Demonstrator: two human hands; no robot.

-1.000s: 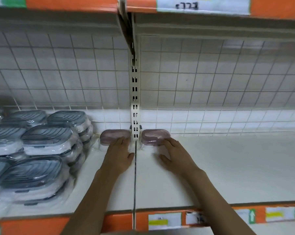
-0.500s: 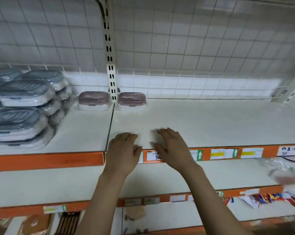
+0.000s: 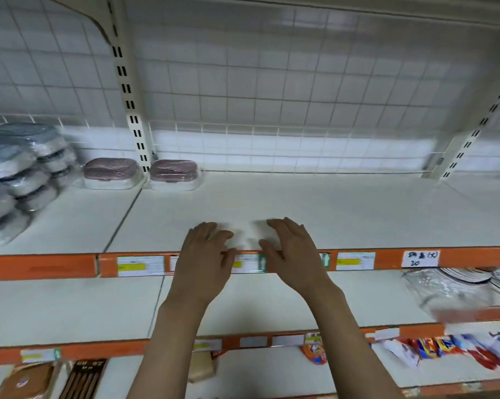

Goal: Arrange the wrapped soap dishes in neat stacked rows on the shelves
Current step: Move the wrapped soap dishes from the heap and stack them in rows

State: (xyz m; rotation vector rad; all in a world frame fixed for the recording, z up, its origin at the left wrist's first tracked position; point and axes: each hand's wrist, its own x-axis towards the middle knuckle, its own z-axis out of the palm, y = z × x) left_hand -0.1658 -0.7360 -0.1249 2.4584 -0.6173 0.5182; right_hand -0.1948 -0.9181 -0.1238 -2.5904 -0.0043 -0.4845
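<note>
While raised over the front edge of the upper shelf, both held palm down and holding nothing.

Left hand [image 3: 205,254]: at 6 o'clock of the frame, fingers loosely spread and slightly bent, tips over the shelf board, thumb toward the other hand.

Right hand [image 3: 293,251]: just at 3 o'clock of the left hand, fingers straight and slightly apart, gripping nothing; whether the palm touches the edge strip, cannot tell.

Pink soap dishes: two wrapped, single-layer, at the back of the upper shelf at 10 o'clock of the hands, well apart from them. Left pink dish [image 3: 110,172] at 9 o'clock of the slotted post [image 3: 131,110]; right pink dish [image 3: 174,174] at 3 o'clock of it, both near its foot.

Grey soap dishes [image 3: 21,168]: wrapped, stacked several high in rows at 9 o'clock of the frame, just beside the left pink dish, partly cut by the frame edge.

Upper shelf [image 3: 329,214]: white board with a wire grid behind.

Edge strip [image 3: 41,266]: orange, carrying price labels [image 3: 139,265]; handwritten tag [image 3: 420,258] at 3 o'clock of the hands.

Middle shelf [image 3: 70,309]: white board; clear wrapped items [image 3: 450,289] and plates [image 3: 467,275] at 4 o'clock, blurred.

Bottom shelf: colourful packets [image 3: 433,348] at 5 o'clock, brown goods [image 3: 27,381] at 7 o'clock, too blurred to name.
</note>
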